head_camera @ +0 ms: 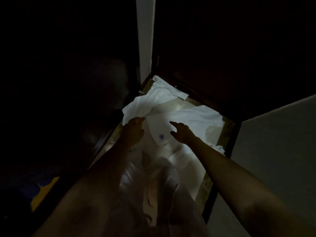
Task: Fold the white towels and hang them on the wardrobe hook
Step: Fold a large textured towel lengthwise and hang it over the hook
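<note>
1. Nearest me, between my forearms: pale fabric (159, 189), too smeared to identify.
2. Lower left: yellow-and-blue shape (42, 190), mostly lost in the dark.
3. left hand (134, 130): fingers nearly straight and gripping nothing, tips at the edge of the crumpled towel (142, 106). I cannot tell whether they touch it.
4. right hand (182, 134): index finger stretched out, the others loosely bent, holding nothing, above the emblem towel (157, 125), a flat white piece with a small blue mark.
5. right-side towel (201, 117): rumpled, its near part hidden behind my right forearm.
6. Holder: lit strip with a mottled border (227, 129), hemmed in by dark wood panels (205, 48). All three white towels lie inside it.
7. Farthest: pale wall strip (145, 40). The dark on either side of it gives no detail.
</note>
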`<state>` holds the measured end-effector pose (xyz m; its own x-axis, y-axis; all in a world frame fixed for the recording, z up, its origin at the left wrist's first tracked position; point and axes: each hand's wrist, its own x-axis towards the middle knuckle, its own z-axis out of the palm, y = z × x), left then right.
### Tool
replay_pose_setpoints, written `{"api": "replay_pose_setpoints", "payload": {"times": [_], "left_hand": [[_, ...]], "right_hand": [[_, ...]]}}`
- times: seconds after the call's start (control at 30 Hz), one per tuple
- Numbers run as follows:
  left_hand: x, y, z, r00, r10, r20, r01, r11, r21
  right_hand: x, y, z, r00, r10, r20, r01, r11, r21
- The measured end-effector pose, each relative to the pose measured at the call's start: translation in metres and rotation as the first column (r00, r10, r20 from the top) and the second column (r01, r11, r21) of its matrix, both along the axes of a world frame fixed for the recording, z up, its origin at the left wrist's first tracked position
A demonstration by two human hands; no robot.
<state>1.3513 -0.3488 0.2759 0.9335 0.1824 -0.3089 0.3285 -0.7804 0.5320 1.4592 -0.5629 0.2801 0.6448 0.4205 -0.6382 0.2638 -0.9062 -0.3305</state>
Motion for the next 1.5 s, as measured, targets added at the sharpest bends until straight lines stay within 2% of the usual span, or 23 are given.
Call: {"api": "replay_pose_setpoints", "payload": {"times": [0.1, 0.17, 0.3, 0.37, 0.6, 0.67, 0.8, 0.9, 0.97, 1.13, 1.2, 1.23, 1.3, 1.37, 1.4, 1.5], "left_hand": [[0.009, 0.054, -0.115, 0.967, 0.255, 0.030, -0.250, 0.962, -0.112], [0.011, 0.084, -0.168, 0.943, 0.330, -0.050, -0.334, 0.936, -0.114], [0.028, 0.126, -0.228, 0.949, 0.287, -0.133, -0.288, 0.957, 0.006], [0.041, 0.146, -0.281, 0.943, 0.289, -0.163, -0.282, 0.957, 0.063], [0.070, 0.177, -0.466, 0.964, 0.248, -0.099, -0.244, 0.968, 0.056], [0.072, 0.183, -0.500, 0.947, 0.302, -0.105, -0.301, 0.953, 0.023], [0.066, 0.182, -0.528, 0.908, 0.411, -0.084, -0.405, 0.911, 0.075], [0.060, 0.184, -0.538, 0.934, 0.356, 0.035, -0.357, 0.925, 0.130], [0.064, 0.195, -0.542, 0.938, 0.333, 0.096, -0.343, 0.933, 0.112], [0.091, 0.218, -0.547, 0.977, 0.058, 0.207, -0.099, 0.976, 0.194], [0.108, 0.223, -0.548, 0.963, -0.027, 0.268, -0.060, 0.949, 0.310], [0.116, 0.224, -0.550, 0.958, -0.003, 0.286, -0.094, 0.942, 0.323], [0.124, 0.219, -0.551, 0.963, 0.018, 0.269, -0.084, 0.968, 0.238], [0.134, 0.206, -0.538, 0.969, 0.074, 0.238, -0.107, 0.986, 0.130], [0.140, 0.199, -0.531, 0.961, 0.047, 0.274, -0.089, 0.986, 0.142], [0.164, 0.173, -0.504, 0.952, 0.089, 0.294, -0.081, 0.996, -0.038]], "right_hand": [[0.023, 0.056, -0.072, 0.998, 0.055, 0.001, -0.055, 0.998, 0.032], [0.033, 0.095, -0.125, 0.995, 0.099, -0.017, -0.098, 0.993, 0.068], [0.053, 0.159, -0.234, 0.981, 0.189, -0.033, -0.185, 0.977, 0.103], [0.066, 0.179, -0.290, 0.977, 0.212, -0.035, -0.208, 0.973, 0.100], [0.095, 0.235, -0.451, 0.959, 0.271, 0.084, -0.281, 0.948, 0.151], [0.094, 0.250, -0.489, 0.952, 0.290, 0.101, -0.304, 0.934, 0.186], [0.078, 0.282, -0.540, 0.974, 0.204, 0.103, -0.222, 0.948, 0.228], [0.065, 0.299, -0.558, 0.981, 0.075, 0.178, -0.120, 0.960, 0.253], [0.060, 0.307, -0.563, 0.964, -0.015, 0.267, -0.056, 0.966, 0.254], [0.057, 0.307, -0.581, 0.948, -0.153, 0.278, 0.027, 0.912, 0.409], [0.063, 0.297, -0.590, 0.945, -0.196, 0.262, 0.045, 0.872, 0.488], [0.068, 0.291, -0.592, 0.940, -0.211, 0.269, 0.043, 0.854, 0.518], [0.077, 0.275, -0.586, 0.933, -0.210, 0.290, 0.008, 0.822, 0.570], [0.082, 0.260, -0.566, 0.945, -0.217, 0.246, 0.007, 0.764, 0.646], [0.084, 0.254, -0.554, 0.950, -0.222, 0.220, 0.015, 0.737, 0.676], [0.094, 0.235, -0.516, 0.945, -0.270, 0.182, 0.065, 0.705, 0.706]]}}
